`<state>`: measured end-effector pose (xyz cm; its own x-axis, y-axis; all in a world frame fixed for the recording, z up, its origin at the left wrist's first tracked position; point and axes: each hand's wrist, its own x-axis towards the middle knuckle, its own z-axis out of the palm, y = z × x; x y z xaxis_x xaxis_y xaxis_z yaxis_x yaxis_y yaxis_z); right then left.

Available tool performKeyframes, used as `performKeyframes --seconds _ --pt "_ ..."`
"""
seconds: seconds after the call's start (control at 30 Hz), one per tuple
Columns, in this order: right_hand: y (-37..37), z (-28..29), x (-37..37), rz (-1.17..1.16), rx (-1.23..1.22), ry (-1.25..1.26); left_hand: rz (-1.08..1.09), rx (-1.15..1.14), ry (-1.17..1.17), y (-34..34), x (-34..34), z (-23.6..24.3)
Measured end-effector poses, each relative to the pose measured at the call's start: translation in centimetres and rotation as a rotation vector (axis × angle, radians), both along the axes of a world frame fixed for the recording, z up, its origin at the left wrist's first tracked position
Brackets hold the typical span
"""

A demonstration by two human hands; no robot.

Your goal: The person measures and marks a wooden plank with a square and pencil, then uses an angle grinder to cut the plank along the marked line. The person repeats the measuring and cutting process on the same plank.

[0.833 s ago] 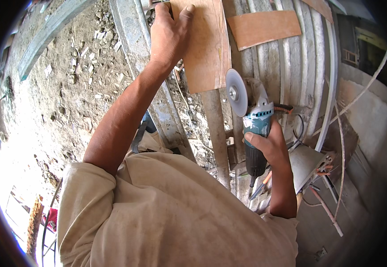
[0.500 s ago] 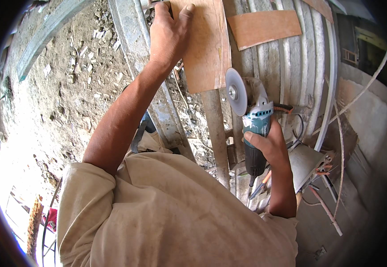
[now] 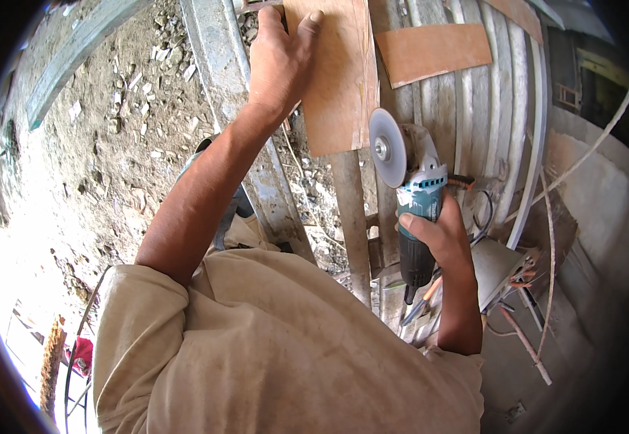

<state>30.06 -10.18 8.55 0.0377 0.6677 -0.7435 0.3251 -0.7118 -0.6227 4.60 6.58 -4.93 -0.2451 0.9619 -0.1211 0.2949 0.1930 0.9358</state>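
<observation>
My left hand [image 3: 279, 61] grips the left edge of a long plywood piece [image 3: 340, 94] at the top centre, thumb on its face and fingertips near a small metal piece [image 3: 249, 7] that is partly hidden. My right hand [image 3: 430, 224] is closed on a teal and black angle grinder [image 3: 419, 260], whose grey disc [image 3: 387, 148] stands just below and right of the plywood's lower edge. The plywood lies across metal and wooden lengths. A second, smaller plywood piece [image 3: 432, 52] lies to its right on pale parallel boards [image 3: 505, 116].
A weathered beam [image 3: 278, 210] runs beside my left arm over rubble-strewn ground [image 3: 112, 166]. A bent bar [image 3: 68, 69] is at the upper left. Long thin poles [image 3: 593, 145], a grey sheet-like object [image 3: 495, 267] and assorted rods [image 3: 524, 333] are on the right. A rusty length [image 3: 52, 362] is at the lower left.
My left hand and the plywood have shifted slightly right and down in the picture. The grinder in my right hand has barely moved, its disc a touch higher.
</observation>
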Motion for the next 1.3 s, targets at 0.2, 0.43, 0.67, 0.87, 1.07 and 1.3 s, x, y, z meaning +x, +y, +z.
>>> performKeyframes --seconds 0.2,0.43,0.67,0.87,1.07,1.3 --pt "0.6 0.4 -0.6 -0.004 0.028 0.015 -0.020 0.039 -0.012 -0.1 -0.1 -0.1" --pt "0.9 0.3 -0.4 0.002 0.005 0.040 -0.006 0.005 0.008 0.0 0.0 0.3" --pt "1.0 0.3 -0.6 0.000 0.008 0.032 -0.007 0.019 0.006 -0.1 -0.1 -0.3" --pt "1.4 0.7 -1.0 -0.018 -0.021 0.022 -0.004 0.033 -0.025 -0.1 0.1 0.1" --pt "1.7 0.7 -1.2 -0.010 -0.024 0.011 -0.018 0.044 -0.049 -0.1 0.0 0.3" --pt "2.2 0.6 -1.4 -0.010 -0.015 0.028 -0.004 0.093 -0.087 -0.1 0.2 0.6"
